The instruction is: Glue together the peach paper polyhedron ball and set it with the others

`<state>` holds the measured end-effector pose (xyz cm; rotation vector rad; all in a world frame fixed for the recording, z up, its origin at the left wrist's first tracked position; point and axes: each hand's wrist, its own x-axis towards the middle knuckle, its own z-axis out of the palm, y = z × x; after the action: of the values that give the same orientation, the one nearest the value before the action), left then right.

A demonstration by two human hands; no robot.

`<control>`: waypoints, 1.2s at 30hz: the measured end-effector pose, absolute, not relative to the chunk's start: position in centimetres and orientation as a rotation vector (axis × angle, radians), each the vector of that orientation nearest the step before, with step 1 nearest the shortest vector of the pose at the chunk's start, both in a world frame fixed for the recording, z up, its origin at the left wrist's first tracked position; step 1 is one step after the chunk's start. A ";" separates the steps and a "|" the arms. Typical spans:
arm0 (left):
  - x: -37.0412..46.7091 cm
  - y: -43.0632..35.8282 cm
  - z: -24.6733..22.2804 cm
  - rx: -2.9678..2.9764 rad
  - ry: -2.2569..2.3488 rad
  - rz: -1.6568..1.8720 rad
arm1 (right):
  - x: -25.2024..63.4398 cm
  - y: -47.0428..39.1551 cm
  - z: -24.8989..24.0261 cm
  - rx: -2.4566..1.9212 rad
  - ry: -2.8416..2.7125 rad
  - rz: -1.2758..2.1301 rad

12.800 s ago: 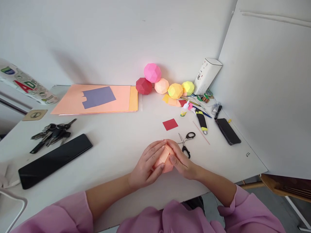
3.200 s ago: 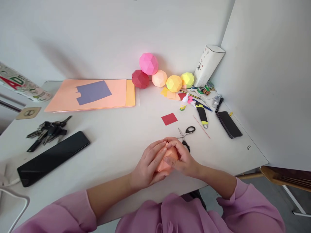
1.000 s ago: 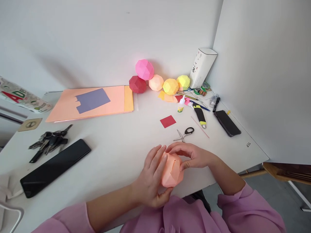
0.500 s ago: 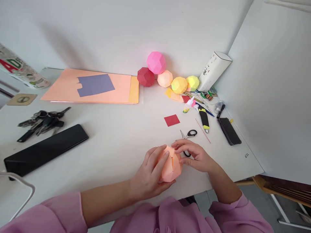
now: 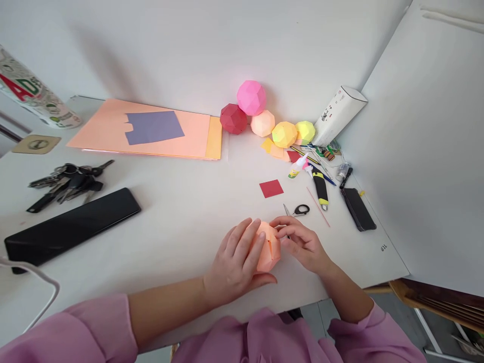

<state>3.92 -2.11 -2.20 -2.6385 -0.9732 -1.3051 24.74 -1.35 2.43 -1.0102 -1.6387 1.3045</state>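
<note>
Near the front edge of the white table is a faceted peach paper ball (image 5: pixel 269 254) with a narrow slit in its side. My left hand (image 5: pixel 236 259) wraps its left and lower side, fingers over the top and thumb beneath. The fingertips of my right hand (image 5: pixel 302 244) touch the ball's upper right side. Just beyond my right hand lie scissors (image 5: pixel 301 209), partly hidden by it. A red paper piece (image 5: pixel 271 188) lies flat farther back.
Pink (image 5: pixel 251 98), dark red (image 5: pixel 233 119), peach, orange and yellow paper balls stand by the wall. Glue bottle (image 5: pixel 298 166), cutter (image 5: pixel 320 189) and phone (image 5: pixel 357 209) lie right. Left are paper sheets (image 5: pixel 102 126), keys (image 5: pixel 71 184) and a black case (image 5: pixel 71 227).
The ball has turned slightly in my hands, its slit now tilted. My left fingers have shifted over its top and the thumb stands farther out. The view has shifted a little.
</note>
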 end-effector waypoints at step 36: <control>2.8 -1.0 -0.8 -4.162 -1.442 -1.596 | 24.5 -1.7 1.9 -0.946 -1.482 1.598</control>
<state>2.82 -1.01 -0.82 -4.1625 -1.4420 -1.5960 24.52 -1.69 1.91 -0.9462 -1.4825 1.5981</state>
